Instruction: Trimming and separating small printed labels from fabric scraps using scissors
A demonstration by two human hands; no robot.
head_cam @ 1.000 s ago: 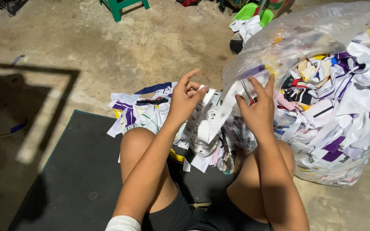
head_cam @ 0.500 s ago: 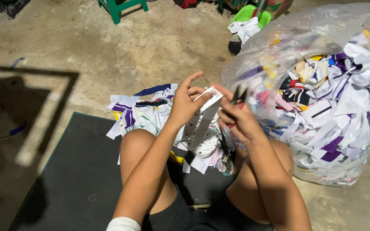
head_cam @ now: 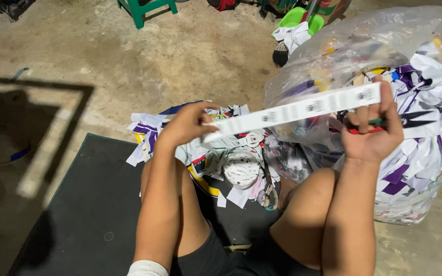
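Now both hands stretch a white paper strip [head_cam: 292, 110] taut. L hand [head_cam: 182, 125] pinches one end; R hand [head_cam: 372, 135], grip closed, clamps the other end plus scissors [head_cam: 410, 120], beside clear scrap bag [head_cam: 384, 46].

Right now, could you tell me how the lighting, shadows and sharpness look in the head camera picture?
Head view: hard light from above throws a frame-shaped shadow across the concrete floor at left; glare whitens the clear plastic bag; the paper strip between the left hand and right hand is slightly blurred, its print unreadable; corners darken.
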